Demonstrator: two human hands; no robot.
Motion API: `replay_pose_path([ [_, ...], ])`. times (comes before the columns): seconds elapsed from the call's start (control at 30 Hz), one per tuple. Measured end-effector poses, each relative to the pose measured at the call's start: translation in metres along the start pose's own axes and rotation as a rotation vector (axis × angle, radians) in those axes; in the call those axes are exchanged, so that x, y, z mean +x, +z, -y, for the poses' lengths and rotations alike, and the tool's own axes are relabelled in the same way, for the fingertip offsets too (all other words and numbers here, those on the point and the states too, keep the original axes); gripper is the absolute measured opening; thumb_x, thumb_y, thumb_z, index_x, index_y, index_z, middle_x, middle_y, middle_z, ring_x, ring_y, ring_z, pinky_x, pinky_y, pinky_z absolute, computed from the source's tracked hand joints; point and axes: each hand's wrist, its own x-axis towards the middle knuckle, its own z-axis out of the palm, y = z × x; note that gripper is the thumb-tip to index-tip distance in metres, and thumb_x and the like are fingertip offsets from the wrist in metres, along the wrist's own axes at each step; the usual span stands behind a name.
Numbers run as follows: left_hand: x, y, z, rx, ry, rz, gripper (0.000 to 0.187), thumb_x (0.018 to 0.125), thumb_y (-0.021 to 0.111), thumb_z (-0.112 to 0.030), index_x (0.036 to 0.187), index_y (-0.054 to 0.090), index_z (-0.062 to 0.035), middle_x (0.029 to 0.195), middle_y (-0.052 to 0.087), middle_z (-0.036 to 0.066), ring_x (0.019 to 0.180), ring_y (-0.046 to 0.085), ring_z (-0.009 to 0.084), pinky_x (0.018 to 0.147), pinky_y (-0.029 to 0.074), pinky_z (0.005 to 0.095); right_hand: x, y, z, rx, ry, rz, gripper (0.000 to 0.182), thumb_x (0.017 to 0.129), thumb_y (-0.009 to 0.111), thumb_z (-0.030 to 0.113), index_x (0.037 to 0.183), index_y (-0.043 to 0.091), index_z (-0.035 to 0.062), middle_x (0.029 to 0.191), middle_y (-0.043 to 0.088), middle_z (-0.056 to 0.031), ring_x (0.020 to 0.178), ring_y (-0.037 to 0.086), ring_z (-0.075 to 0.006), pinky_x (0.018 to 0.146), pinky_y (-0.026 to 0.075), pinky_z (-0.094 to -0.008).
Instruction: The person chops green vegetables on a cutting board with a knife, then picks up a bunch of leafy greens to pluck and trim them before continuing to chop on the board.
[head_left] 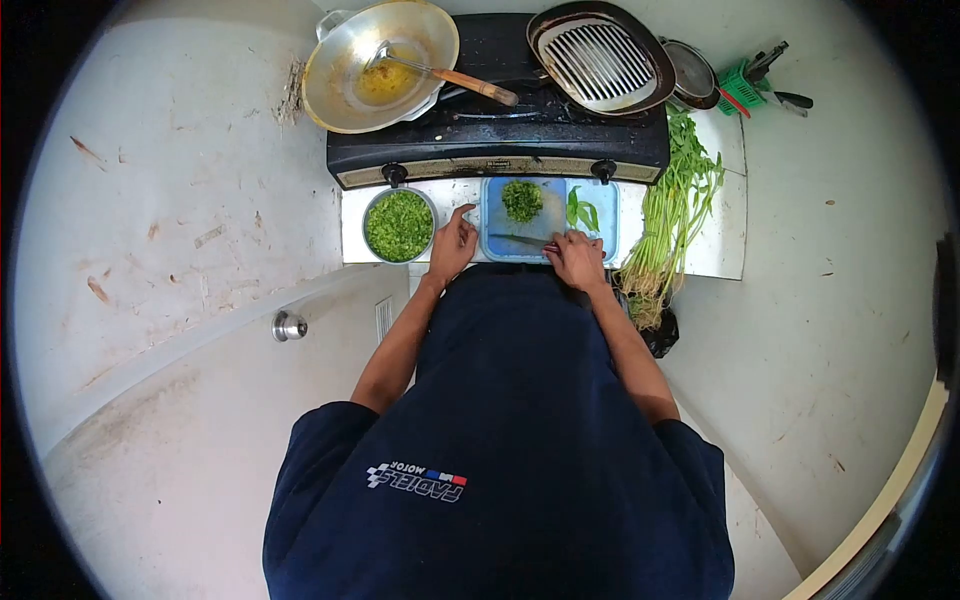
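Note:
My right hand [577,261] is at the lower right of a blue cutting board [493,196], its fingers closed on the handle of a knife [520,240]. The knife's blade lies flat along the board, pointing left. Above the blade sits a small heap of chopped greens [522,200]. A few loose green leaves [582,209] rest on the board's right side. My left hand [455,245] is off the board's left edge, fingers curved and apart, with nothing in it. Just left of it stands a round bowl [367,243] filled with chopped greens [399,226].
Behind the board is a black stove [490,150] bearing a wok [325,75] with a wooden-handled spatula [475,86] and a grill pan [600,62]. Long leafy stalks [665,215] hang at the right. Knives stand in a green basket [737,88] near the right wall.

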Motion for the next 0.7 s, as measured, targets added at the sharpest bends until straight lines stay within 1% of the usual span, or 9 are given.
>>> replay_pose_path([
  [0.07,0.002,0.0,-0.001,0.007,-0.015,-0.001,0.047,0.093,0.06,-0.003,0.139,0.055,-0.0078,0.08,0.069,0.011,0.067,0.067,0.0204,0.065,0.054,0.035,0.007,-0.007,0.003,0.036,0.073,0.008,0.032,0.094,0.068,0.039,0.11,0.069,0.0108,0.105,0.066,-0.0121,0.107,0.064,-0.0314,0.087,0.041,-0.0538],
  [0.17,0.008,0.002,0.0,0.0,0.0,-0.011,0.044,0.093,0.06,-0.004,0.137,0.056,-0.0076,0.08,0.069,0.011,0.067,0.067,0.0207,0.064,0.054,0.0352,0.015,-0.008,0.002,0.049,0.068,-0.054,0.032,0.094,0.068,0.038,0.11,0.069,0.0104,0.106,0.067,-0.0136,0.105,0.065,-0.0337,0.086,0.043,-0.0562],
  [0.27,0.014,0.002,-0.009,-0.024,0.001,0.008,0.04,0.095,0.062,-0.006,0.134,0.057,-0.0085,0.075,0.065,0.013,0.066,0.068,0.0258,0.065,0.054,0.039,0.019,-0.007,0.003,0.039,0.069,-0.038,0.034,0.096,0.067,0.041,0.109,0.07,0.0096,0.103,0.068,-0.0122,0.098,0.067,-0.0352,0.084,0.045,-0.0581],
  [0.37,0.017,0.0,-0.01,0.005,0.028,0.045,0.037,0.093,0.063,-0.007,0.131,0.06,-0.0093,0.075,0.066,0.014,0.066,0.068,0.0265,0.065,0.055,0.0393,0.018,-0.008,0.007,0.061,0.044,-0.007,0.033,0.096,0.066,0.039,0.109,0.07,0.009,0.105,0.069,-0.0126,0.097,0.068,-0.0359,0.083,0.046,-0.059],
  [0.47,0.02,-0.005,-0.008,0.031,0.052,0.148,0.034,0.092,0.062,-0.008,0.127,0.063,-0.0098,0.077,0.067,0.014,0.068,0.069,0.0265,0.066,0.055,0.0393,0.016,-0.012,0.015,0.058,0.104,0.014,0.035,0.096,0.067,0.041,0.11,0.07,0.0094,0.105,0.069,-0.0123,0.1,0.068,-0.0349,0.085,0.046,-0.0581],
  [0.57,0.023,-0.005,-0.005,0.038,0.093,0.216,0.036,0.091,0.062,-0.006,0.127,0.065,-0.0108,0.076,0.069,0.009,0.064,0.068,0.0196,0.063,0.054,0.0348,0.021,-0.003,0.005,0.046,0.106,-0.024,0.036,0.095,0.068,0.042,0.113,0.07,0.0103,0.106,0.069,-0.0126,0.102,0.067,-0.0344,0.085,0.046,-0.0574],
  [0.67,0.027,-0.006,-0.012,0.041,0.051,0.323,0.038,0.091,0.062,-0.006,0.129,0.064,-0.0114,0.076,0.069,0.008,0.064,0.068,0.0199,0.064,0.054,0.035,0.021,-0.007,0.004,0.028,0.061,-0.073,0.037,0.094,0.068,0.042,0.113,0.069,0.0106,0.106,0.068,-0.0117,0.104,0.065,-0.0336,0.085,0.045,-0.0568],
  [0.7,0.028,-0.005,-0.011,0.037,0.057,0.332,0.039,0.091,0.061,-0.008,0.131,0.063,-0.0122,0.076,0.07,0.008,0.066,0.07,0.0208,0.065,0.055,0.0364,0.021,-0.007,0.004,0.032,0.04,-0.119,0.036,0.094,0.068,0.042,0.111,0.069,0.0104,0.105,0.067,-0.0113,0.104,0.065,-0.0334,0.085,0.045,-0.0564],
])
